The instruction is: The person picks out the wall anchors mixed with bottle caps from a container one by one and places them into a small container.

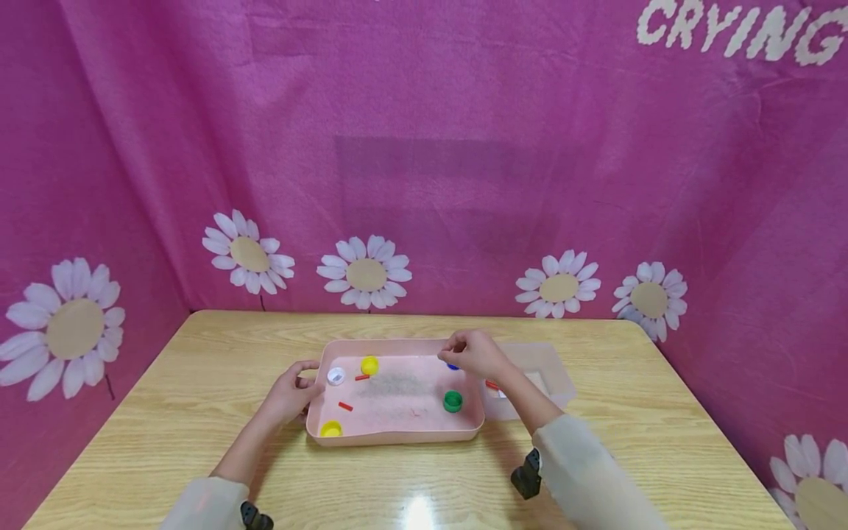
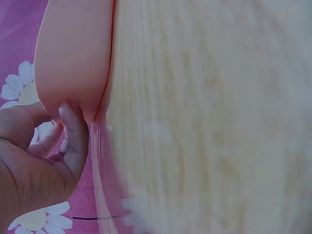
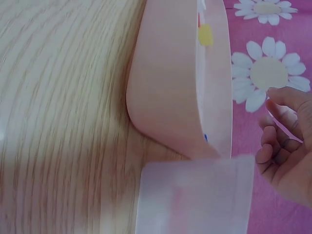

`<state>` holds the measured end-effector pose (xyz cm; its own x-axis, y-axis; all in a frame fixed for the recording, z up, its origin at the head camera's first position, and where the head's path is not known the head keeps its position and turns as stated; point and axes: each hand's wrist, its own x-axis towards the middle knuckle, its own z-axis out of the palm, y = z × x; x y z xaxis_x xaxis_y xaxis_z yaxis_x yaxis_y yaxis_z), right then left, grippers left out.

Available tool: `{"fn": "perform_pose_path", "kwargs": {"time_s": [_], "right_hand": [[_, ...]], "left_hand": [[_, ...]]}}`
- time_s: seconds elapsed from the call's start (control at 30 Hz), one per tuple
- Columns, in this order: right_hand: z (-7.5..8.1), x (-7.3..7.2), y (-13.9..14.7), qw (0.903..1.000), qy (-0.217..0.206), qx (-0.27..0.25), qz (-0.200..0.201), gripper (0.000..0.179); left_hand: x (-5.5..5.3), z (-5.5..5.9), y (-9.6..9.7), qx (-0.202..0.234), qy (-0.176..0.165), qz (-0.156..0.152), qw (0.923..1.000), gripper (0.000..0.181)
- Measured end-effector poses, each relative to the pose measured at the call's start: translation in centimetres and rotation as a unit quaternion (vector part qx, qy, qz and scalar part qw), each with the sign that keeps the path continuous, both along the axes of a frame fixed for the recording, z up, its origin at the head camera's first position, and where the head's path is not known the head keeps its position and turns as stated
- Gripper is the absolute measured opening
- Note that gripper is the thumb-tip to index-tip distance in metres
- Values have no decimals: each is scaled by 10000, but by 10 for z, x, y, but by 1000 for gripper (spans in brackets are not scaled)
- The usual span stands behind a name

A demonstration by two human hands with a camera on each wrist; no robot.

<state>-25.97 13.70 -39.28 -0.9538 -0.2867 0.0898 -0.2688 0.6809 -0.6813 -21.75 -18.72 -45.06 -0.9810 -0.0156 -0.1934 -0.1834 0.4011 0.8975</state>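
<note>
A shallow pink tray (image 1: pixel 397 439) stands on the table. At its left end my left hand (image 1: pixel 293 394) grips the wall; the left wrist view shows the fingers (image 2: pixel 75 136) bent against the tray's corner. My right hand (image 1: pixel 473 353) is over the back right corner, above a partly hidden blue cap (image 1: pixel 453 366). In the right wrist view its fingers (image 3: pixel 287 97) are loosely bent with fingertips apart, and no held thing shows. Inside the tray lie a green cap (image 1: pixel 453 401), two yellow caps (image 1: pixel 369 365), a white cap (image 1: pixel 336 376) and small red pieces (image 1: pixel 346 406).
A translucent box (image 1: pixel 556 368) adjoins the tray's right end, with a red piece (image 1: pixel 492 384) and something white in it. Greyish specks (image 1: pixel 397 384) are scattered over the tray's floor. A pink curtain (image 1: pixel 450 221) with daisies hangs behind the wooden table (image 1: pixel 252 338).
</note>
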Motion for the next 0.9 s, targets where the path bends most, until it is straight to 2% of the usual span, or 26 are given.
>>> {"fn": "perform_pose_path", "kwargs": {"time_s": [0.13, 0.43, 0.6, 0.77, 0.9], "right_hand": [[-3, 0, -9, 9999, -64, -35, 109, 11], [-13, 0, -34, 9989, 239, 167, 378, 9], [-19, 5, -50, 9978, 269, 74, 596, 8], [-25, 7, -65, 9949, 177, -178, 974, 8], [-30, 11, -76, 9949, -12, -193, 993, 7]], "left_hand": [[0, 0, 1, -23, -12, 18, 10000, 45], [0, 2, 1, 10, 52, -2, 10000, 45], [1, 1, 1, 47, 35, 19, 10000, 45], [1, 0, 0, 5, 14, 63, 10000, 45], [0, 0, 0, 46, 35, 48, 10000, 45]]}}
